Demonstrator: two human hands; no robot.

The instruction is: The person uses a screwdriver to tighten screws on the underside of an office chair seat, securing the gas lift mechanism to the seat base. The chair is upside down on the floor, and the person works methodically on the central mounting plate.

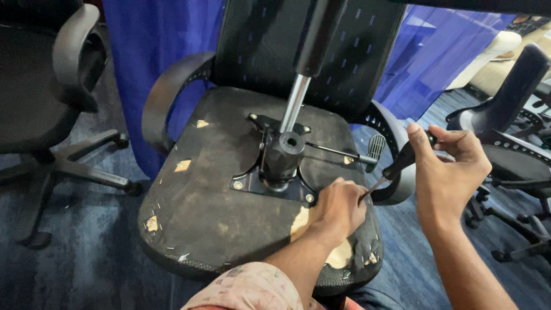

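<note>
An overturned office chair seat [206, 189] faces me, its worn black underside up with a black metal mechanism plate [275, 183] bolted on. A gas lift cylinder [295, 97] rises from the plate. My right hand [450, 172] grips the black handle of a screwdriver [402, 161], its shaft angled down toward the seat's right side. My left hand [338, 209] rests closed on the seat beside the plate's near right bolt [310, 198], fingers around the screwdriver tip.
The chair's mesh backrest [321, 46] stands behind, with grey armrests [163, 97] at both sides and a lever paddle [376, 146]. Other black office chairs stand left [40, 86] and right [511, 126]. Blue cloth [155, 34] hangs behind. Dark carpet covers the floor.
</note>
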